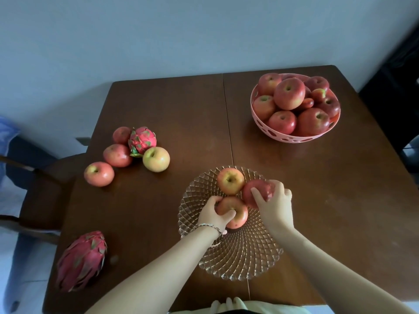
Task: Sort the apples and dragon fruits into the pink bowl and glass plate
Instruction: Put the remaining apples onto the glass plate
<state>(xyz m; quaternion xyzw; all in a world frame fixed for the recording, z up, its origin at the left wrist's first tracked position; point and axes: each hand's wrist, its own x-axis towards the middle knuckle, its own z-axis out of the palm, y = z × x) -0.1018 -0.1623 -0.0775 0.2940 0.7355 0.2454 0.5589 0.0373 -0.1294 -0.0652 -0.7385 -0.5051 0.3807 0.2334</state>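
Observation:
A patterned glass plate (240, 257) lies in front of me and holds three apples. My left hand (214, 215) grips the nearest apple (238, 217) in it. My right hand (275, 202) grips the red apple (255, 192) at the plate's right. A third apple (230, 180) rests untouched at the plate's far side. The pink bowl (292, 138) at the far right is heaped with several apples. At the left lie several loose apples (99, 173) around a small dragon fruit (142, 140). A large dragon fruit (81, 260) lies at the near left.
The brown wooden table (181, 114) has a seam down its middle and stands against a pale wall. A dark chair (43, 191) sits at the table's left side. Dark furniture stands at the far right.

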